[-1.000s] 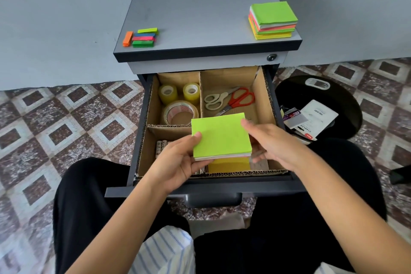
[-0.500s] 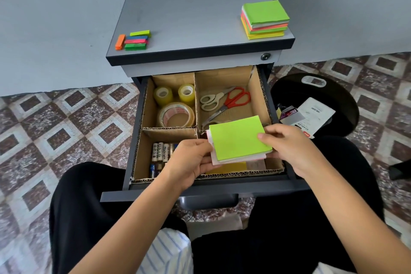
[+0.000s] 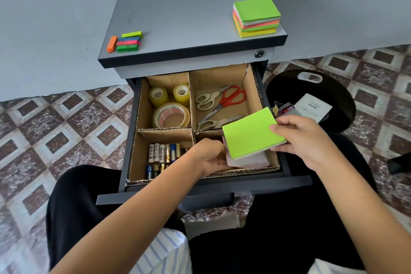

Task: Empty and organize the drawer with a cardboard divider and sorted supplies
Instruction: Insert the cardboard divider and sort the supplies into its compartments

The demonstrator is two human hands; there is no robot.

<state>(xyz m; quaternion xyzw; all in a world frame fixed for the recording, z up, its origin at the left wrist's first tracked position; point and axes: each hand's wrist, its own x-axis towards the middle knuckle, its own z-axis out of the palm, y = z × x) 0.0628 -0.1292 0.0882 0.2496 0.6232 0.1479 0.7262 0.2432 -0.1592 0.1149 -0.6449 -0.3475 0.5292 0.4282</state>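
Head view of an open drawer point(image 3: 295, 181) fitted with a cardboard divider point(image 3: 189, 100) that forms four compartments.

- **Far left compartment:** two small rolls of clear tape point(image 3: 158, 95) are stood on edge side by side. A larger tape roll point(image 3: 171, 115) with red print, too small to be read, is laid just near of them.
- **Far right compartment:** red-handled scissors point(image 3: 232, 97) and two beige-handled pairs point(image 3: 205, 100) are laid flat.
- **Near left compartment:** batteries point(image 3: 163, 153) are laid in two rows. The word "Heybright" can be read along one white cell; the other labels cannot be made out.
- **Near right compartment:** a pink pad point(image 3: 246, 160) is lying in it, grasped at its left edge by the curled fingers and thumb of the left hand point(image 3: 211, 155).
- **Green sticky-note pad point(image 3: 251, 133):** it is held tilted above the pink pad, over the near right compartment. It is pinched at its right edge by the right hand point(image 3: 298, 138), with the thumb on top and the fingers beneath. No writing is seen on its top sheet.
- **Cabinet top point(image 3: 189, 18):** a stack of coloured note pads point(image 3: 255, 16) with a green pad uppermost is set at the right near corner. A small group of coloured index flags point(image 3: 126, 41) is set at the left near edge.
- **Cabinet front:** a round keyhole point(image 3: 259, 53) is seen at the right, above the drawer.
- **Right of the drawer:** a black stool point(image 3: 342, 104) carries cards and packets point(image 3: 312, 107), whose print is too small to be read.
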